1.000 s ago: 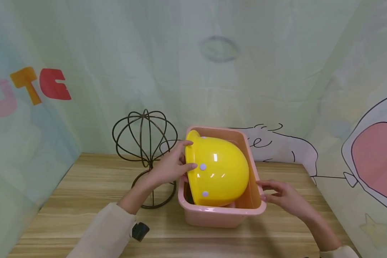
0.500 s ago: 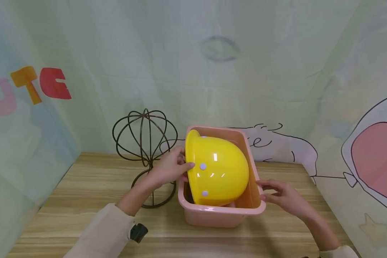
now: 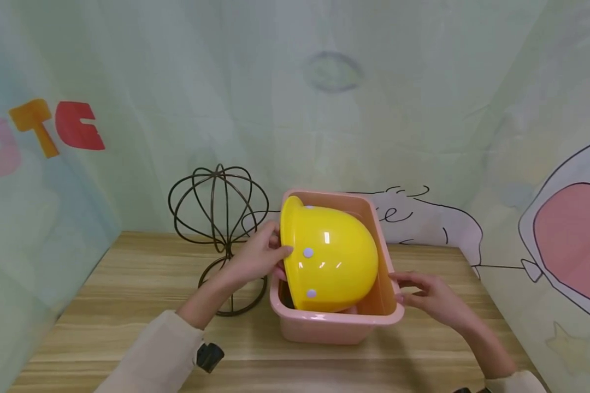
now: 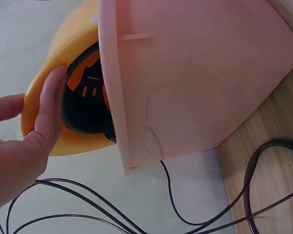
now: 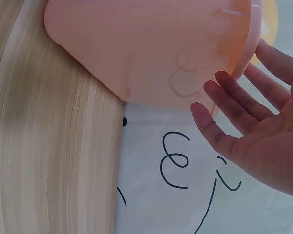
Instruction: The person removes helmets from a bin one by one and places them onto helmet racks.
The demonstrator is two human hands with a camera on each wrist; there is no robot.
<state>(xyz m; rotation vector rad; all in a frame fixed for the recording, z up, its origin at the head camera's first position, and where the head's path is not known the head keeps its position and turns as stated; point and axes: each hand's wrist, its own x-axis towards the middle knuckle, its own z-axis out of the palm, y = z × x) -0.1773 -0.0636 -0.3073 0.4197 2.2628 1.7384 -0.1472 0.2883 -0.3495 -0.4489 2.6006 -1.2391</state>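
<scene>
A yellow hard hat (image 3: 336, 256) with pale dots lies on its side in a pink plastic bin (image 3: 319, 331), its opening turned left. My left hand (image 3: 255, 255) holds its brim, thumb on the outer side and fingers toward the inside. Black straps (image 4: 88, 105) show within the hat in the left wrist view. At the bin's right rim is my right hand (image 3: 435, 301), thumb and index finger at the edge. The right wrist view has the other fingers (image 5: 234, 105) spread beside the outer wall. What lies beneath the hat is mostly hidden.
A dark wire stand (image 3: 228, 240) with a round cage top stands just left of the bin, behind my left wrist. The wooden table (image 3: 128, 284) meets printed cloth walls (image 3: 334, 136) at the back and sides.
My left index finger has come off the outside of the brim and moved toward its inner side. The hat, bin and right hand stay in place; the head view shifts slightly.
</scene>
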